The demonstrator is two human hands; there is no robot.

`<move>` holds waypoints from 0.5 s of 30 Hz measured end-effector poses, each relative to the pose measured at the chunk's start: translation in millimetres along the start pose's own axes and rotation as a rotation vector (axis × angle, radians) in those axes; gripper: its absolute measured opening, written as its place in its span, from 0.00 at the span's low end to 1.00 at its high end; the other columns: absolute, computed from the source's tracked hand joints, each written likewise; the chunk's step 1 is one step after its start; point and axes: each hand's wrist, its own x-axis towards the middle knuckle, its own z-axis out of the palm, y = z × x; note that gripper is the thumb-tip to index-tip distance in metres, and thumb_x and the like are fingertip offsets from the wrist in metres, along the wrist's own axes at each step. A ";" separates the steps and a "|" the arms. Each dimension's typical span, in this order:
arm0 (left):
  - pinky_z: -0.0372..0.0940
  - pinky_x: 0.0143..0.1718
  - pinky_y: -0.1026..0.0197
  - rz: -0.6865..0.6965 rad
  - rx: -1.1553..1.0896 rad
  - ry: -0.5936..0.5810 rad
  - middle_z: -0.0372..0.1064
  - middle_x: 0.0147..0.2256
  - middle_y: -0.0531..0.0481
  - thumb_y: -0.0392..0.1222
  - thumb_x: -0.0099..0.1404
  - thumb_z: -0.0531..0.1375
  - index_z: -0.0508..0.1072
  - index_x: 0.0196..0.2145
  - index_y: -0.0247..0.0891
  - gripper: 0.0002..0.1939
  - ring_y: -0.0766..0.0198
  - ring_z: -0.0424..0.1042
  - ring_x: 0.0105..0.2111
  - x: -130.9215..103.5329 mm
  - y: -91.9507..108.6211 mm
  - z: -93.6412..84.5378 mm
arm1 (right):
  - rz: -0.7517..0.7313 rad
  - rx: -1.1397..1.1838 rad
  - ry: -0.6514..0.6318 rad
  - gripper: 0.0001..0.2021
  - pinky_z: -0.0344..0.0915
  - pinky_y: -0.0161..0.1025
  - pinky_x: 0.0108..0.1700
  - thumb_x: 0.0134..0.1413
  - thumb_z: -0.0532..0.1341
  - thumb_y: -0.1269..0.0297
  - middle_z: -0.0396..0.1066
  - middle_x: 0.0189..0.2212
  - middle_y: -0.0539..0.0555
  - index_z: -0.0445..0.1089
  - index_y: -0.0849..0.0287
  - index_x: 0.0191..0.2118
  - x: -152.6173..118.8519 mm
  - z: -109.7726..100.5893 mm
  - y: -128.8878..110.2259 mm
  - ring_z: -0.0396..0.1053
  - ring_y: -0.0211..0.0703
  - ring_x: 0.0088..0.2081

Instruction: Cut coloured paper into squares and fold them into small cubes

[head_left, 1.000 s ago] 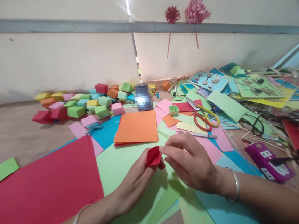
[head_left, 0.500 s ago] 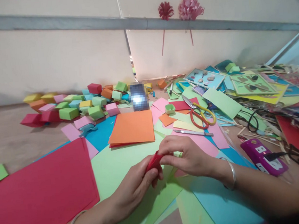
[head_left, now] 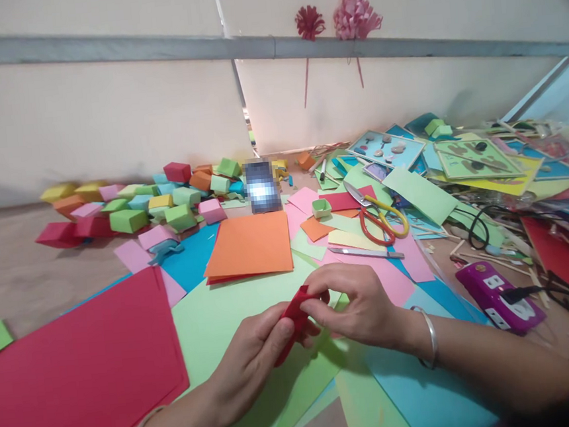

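A small folded piece of red paper (head_left: 293, 311) is held up over green sheets (head_left: 210, 333) near the middle. My left hand (head_left: 256, 349) grips it from the left, thumb on its face and fingers behind. At its upper right edge, my right hand (head_left: 355, 304) pinches it between thumb and fingers. Beyond the hands lie a stack of orange squares (head_left: 250, 244) and a metal craft blade (head_left: 366, 253). Scissors with red and yellow handles (head_left: 379, 213) rest behind the blade. Large red sheets (head_left: 83, 364) spread at the left.
Many coloured paper boxes (head_left: 128, 220) pile at the back left. A purple power strip (head_left: 498, 298) with cables sits at the right. Framed pictures (head_left: 388, 150) and loose sticks clutter the back right. Paper flowers (head_left: 357, 16) hang on the wall rail.
The red paper has turned in my fingers and shows more of its long face. My left thumb lies flatter across it. The camera view has shifted slightly.
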 end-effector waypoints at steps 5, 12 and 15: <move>0.64 0.32 0.63 0.096 0.156 0.131 0.71 0.32 0.52 0.47 0.72 0.52 0.74 0.37 0.41 0.13 0.64 0.69 0.31 0.9 4.8 -3.1 | 0.058 0.048 -0.043 0.05 0.67 0.32 0.30 0.56 0.63 0.70 0.73 0.24 0.50 0.72 0.60 0.29 -3.5 2.1 -0.2 0.69 0.34 0.25; 0.65 0.31 0.65 0.278 0.248 0.329 0.68 0.27 0.56 0.39 0.67 0.60 0.71 0.32 0.42 0.04 0.67 0.69 0.28 -1.7 5.8 -6.5 | 0.028 0.040 -0.145 0.06 0.68 0.32 0.31 0.57 0.62 0.71 0.74 0.25 0.51 0.71 0.60 0.29 -6.4 4.0 -0.9 0.70 0.35 0.27; 0.64 0.29 0.66 0.287 0.252 0.318 0.67 0.26 0.56 0.37 0.68 0.58 0.69 0.31 0.41 0.07 0.68 0.68 0.27 -2.6 4.8 -5.9 | -0.008 0.018 -0.151 0.07 0.69 0.33 0.33 0.58 0.62 0.69 0.75 0.26 0.52 0.70 0.60 0.28 -7.1 4.5 0.0 0.71 0.36 0.29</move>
